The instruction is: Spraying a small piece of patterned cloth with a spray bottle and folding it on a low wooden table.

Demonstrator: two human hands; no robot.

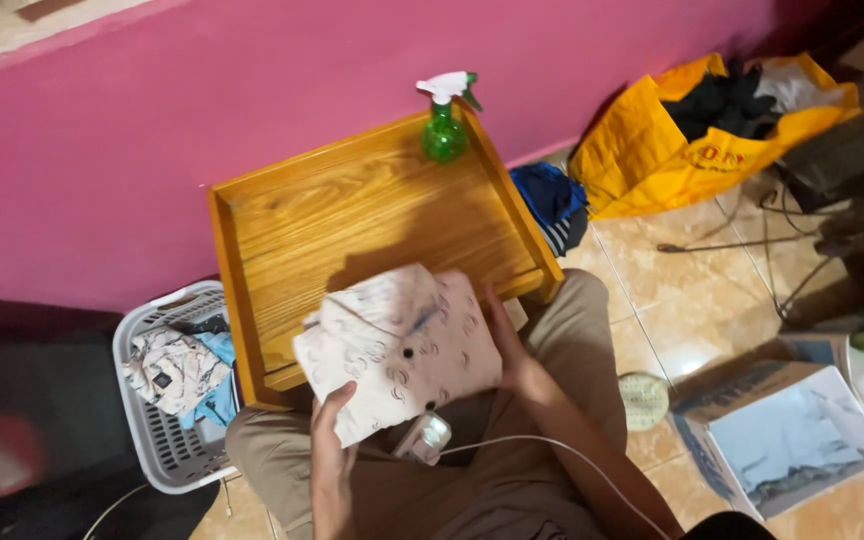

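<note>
Holding a folded cream garment (399, 345) with a faint circle print, both hands grip it from opposite edges just above the lap. The left hand (330, 432) takes the near lower corner, fingers (340, 400) curled onto the cloth and pinching its edge; the right hand (508, 345) lies along the right side, fingers pressed flat together against the fabric. The garment rests partly over the front rim of the wooden tray (252, 300) and partly over the knees. It looks light, soft and limp, likely to sag or unfold if held by one corner, so a grip at two opposite edges with the folds kept stacked suits it best; small dark buttons give little purchase. Beneath it on the lap lies a small white iron (422, 438) with its cord (572, 455). To the left sits a white laundry basket (157, 455) of crumpled clothes. Farther off, a green spray bottle (444, 120) stands on the tray's far corner, and a yellow bag (652, 150) leans by the pink wall.
</note>
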